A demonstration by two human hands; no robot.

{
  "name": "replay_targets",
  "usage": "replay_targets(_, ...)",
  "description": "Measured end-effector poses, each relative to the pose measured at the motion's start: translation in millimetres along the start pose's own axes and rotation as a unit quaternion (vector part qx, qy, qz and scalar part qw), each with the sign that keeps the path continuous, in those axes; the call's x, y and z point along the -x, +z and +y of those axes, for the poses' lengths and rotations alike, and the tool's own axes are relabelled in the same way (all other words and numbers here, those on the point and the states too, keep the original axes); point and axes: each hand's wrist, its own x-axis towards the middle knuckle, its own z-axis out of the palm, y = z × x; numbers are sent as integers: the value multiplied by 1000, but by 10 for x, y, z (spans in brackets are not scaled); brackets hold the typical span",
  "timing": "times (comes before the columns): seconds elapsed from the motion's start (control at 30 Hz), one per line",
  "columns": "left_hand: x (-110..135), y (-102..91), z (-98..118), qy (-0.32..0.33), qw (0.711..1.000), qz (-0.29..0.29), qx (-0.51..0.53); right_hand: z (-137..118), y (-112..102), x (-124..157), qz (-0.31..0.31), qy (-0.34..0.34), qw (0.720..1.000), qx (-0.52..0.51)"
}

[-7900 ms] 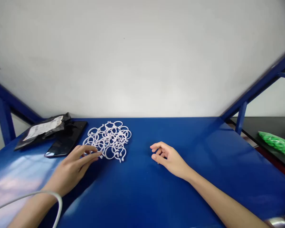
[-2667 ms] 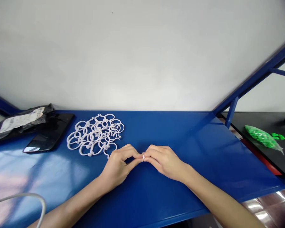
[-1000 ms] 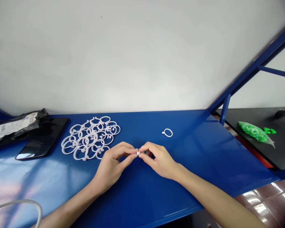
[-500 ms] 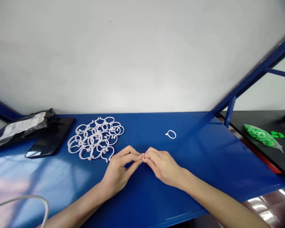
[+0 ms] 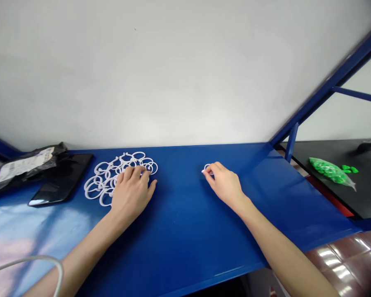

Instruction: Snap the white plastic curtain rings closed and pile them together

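A pile of white plastic rings (image 5: 103, 178) lies on the blue table (image 5: 185, 235), left of centre. My left hand (image 5: 130, 193) rests palm down on the pile's right part, fingers stretched out over the rings. My right hand (image 5: 225, 183) is farther right on the table, its fingertips pinched on a single white ring (image 5: 206, 168) at the table surface. The earlier loose ring is hidden under or beside this hand.
A black phone (image 5: 62, 181) and a black bag with a white label (image 5: 21, 165) lie at the far left. A white cable (image 5: 34, 264) curves at the bottom left. A green bag (image 5: 327, 169) sits on the dark bench to the right, past a blue frame post (image 5: 291, 144).
My hands were together at the centre, pinching one ring. They have parted: the left went back onto the pile, the right carried the ring out to the right.
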Motion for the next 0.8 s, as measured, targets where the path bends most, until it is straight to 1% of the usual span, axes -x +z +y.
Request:
replay_targets(0.07,4,2,-24,2,1000,-18,-19,91,-39,-33,-10,38,998,50)
replay_targets(0.13,9,-9,-27,5,999,-27,-39,128,-74,-40,-24,60,995,81)
replay_targets(0.2,12,-16,-28,7,998,-33,-49,113,-98,-29,-27,66,993,93)
replay_targets(0.27,11,-14,-35,11,998,-35,-52,58,-108,-9,-15,59,994,89)
replay_targets(0.37,5,-20,-47,28,997,-13,-67,-86,-103,45,-10,16,998,57)
replay_targets(0.47,6,-76,-4,64,995,41,-68,-278,-81,138,-53,-86,995,-8)
replay_targets(0.53,22,-135,81,108,991,72,-17,-405,-58,211,-70,-153,984,-60)
replay_targets(0.57,37,-163,138,133,988,77,31,-459,-45,244,-67,-182,977,-86)
replay_targets(0.6,58,-186,202,156,981,72,89,-502,-32,272,-59,-207,970,-114)
replay_targets(0.67,114,-213,331,184,959,41,211,-546,-9,308,-50,-242,953,-175)
replay_targets(0.73,176,-215,433,179,937,2,300,-535,3,317,-72,-249,936,-238)
replay_targets(0.8,228,-209,491,154,924,-30,348,-493,-2,311,-121,-224,918,-303)
